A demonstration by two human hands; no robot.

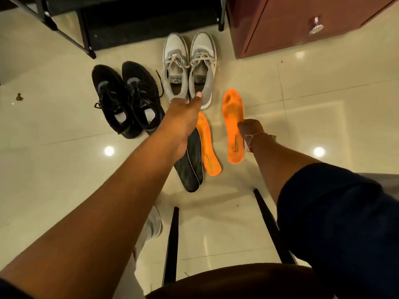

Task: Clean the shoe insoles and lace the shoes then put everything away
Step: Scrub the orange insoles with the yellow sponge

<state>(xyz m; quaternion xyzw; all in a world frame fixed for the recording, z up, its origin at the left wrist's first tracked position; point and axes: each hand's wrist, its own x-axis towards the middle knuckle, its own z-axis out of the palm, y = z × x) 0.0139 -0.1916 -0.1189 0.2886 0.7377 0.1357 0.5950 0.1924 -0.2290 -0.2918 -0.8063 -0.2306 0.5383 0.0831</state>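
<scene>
Left hand (pixel 183 114) reaching fwd over the dark insoles (pixel 191 162), thumb pointing toward the heel of the grey shoes (pixel 189 67); fingers hidden under the palm, so can't tell whether it's gripping anything. Right hand (pixel 251 130) pinching one orange insole (pixel 234 124) at mid-length, holding it toe-end away from the person, heel-end printed w/ small dark lettering; surface looking smudged grey near the toe. Second orange insole (pixel 207 147) lying flat on the floor, just beside and touching the dark pair, which are stacked slightly offset, pale edge line showing. Grey shoes sitting side by side, laces loose, openings facing the person. Black shoes (pixel 127 100) to their left, also paired, one lace trailing onto the tile floor (pixel 323 100). Black rack frame (pixel 86 39) standing beyond the shoes, reddish cabinet (pixel 291 24) at far right w/ a metal knob. Two dark stool legs (pixel 172 244) near the person, open tile showing right of the held insole and left of the black shoes.
</scene>
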